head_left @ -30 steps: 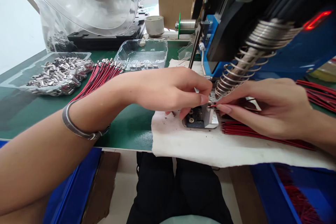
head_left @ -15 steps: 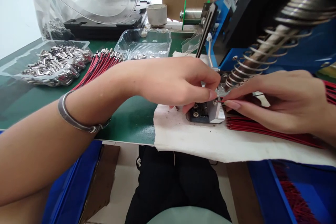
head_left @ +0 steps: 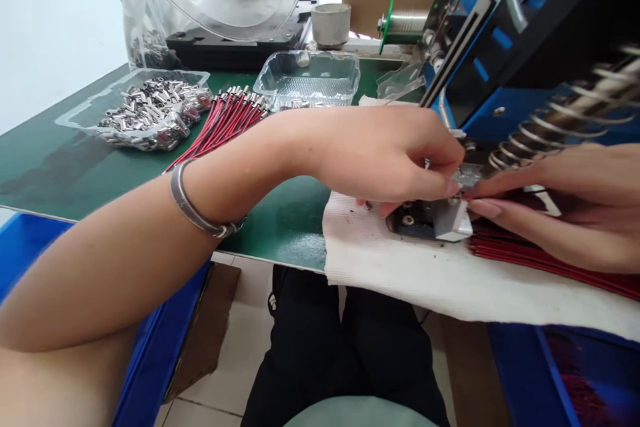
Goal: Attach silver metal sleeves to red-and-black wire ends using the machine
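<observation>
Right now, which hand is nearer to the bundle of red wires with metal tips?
Left. The left hand lies just right of the bundle; the right hand is farther right.

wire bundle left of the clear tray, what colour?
Red wires with silver metal tips, lying on the green mat. Head view, upper left.

A metal fixture (head_left: 440,219) is seated on a cloth (head_left: 400,267) at the bench's (head_left: 75,173) front edge. A wire bundle (head_left: 227,121) lies behind-left, between two trays (head_left: 150,113) (head_left: 310,80).
</observation>
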